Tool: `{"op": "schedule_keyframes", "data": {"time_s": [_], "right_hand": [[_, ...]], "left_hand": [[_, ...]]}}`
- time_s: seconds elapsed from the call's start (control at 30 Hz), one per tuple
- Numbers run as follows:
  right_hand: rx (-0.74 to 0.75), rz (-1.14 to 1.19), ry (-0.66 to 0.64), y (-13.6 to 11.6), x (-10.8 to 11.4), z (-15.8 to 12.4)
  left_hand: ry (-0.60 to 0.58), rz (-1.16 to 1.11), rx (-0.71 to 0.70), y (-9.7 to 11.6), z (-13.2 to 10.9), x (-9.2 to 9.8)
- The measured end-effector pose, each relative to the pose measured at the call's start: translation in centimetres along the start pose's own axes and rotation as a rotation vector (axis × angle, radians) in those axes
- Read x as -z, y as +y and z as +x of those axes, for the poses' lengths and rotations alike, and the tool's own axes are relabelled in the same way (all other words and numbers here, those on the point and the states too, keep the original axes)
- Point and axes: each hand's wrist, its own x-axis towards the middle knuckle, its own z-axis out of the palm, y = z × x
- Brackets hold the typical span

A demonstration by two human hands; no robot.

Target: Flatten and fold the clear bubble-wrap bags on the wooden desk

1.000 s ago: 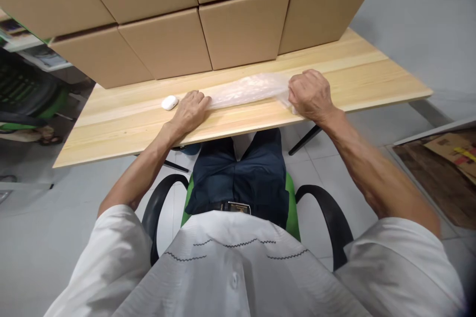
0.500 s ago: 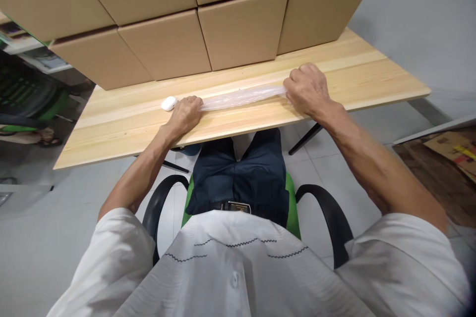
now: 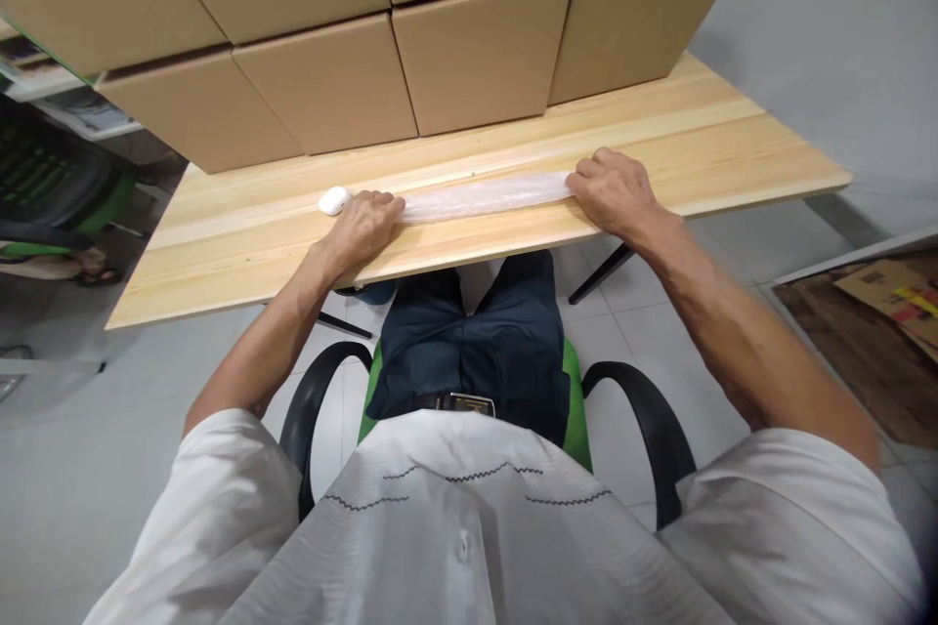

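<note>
In the head view, the film (image 3: 484,196) runs lengthwise over the table (image 3: 747,151), between its front edge and the boxes (image 3: 480,54); whether it touches the wood throughout is hard to tell. The left hand (image 3: 366,223) closes on one end, the right hand (image 3: 614,190) on the other — a hold that seems meant to keep it narrow and straight. It is whitish, translucent and crinkled, a slim band against smooth, streaked wood. A white case (image 3: 334,200) (rounded, perhaps for earphones) sits on the table's left part, just beside the left hand. The boxes, plain brown cardboard, stand stacked along the table's far side — squared up, probably for steadiness.
</note>
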Motion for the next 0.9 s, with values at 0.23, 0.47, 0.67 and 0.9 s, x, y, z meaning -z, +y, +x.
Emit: {"op": "schedule_keyframes", "data": {"time_s": [0.23,0.47,0.67,0.9], "right_hand": [[0.045,0.014,-0.031,0.3,0.2,0.2],[0.032,0.048,-0.040,0.1,0.2,-0.2],[0.009,0.065,-0.051,-0.3,0.4,-0.2],[0.011,0.021,-0.049,-0.8,0.6,-0.2]], "left_hand": [[-0.065,0.062,-0.040,0.6,-0.1,1.5],[-0.148,0.107,0.021,0.1,-1.4,3.4],[-0.093,-0.066,-0.009,-0.9,-2.0,5.2],[-0.071,-0.214,-0.255,5.8,3.4,3.1]]}}
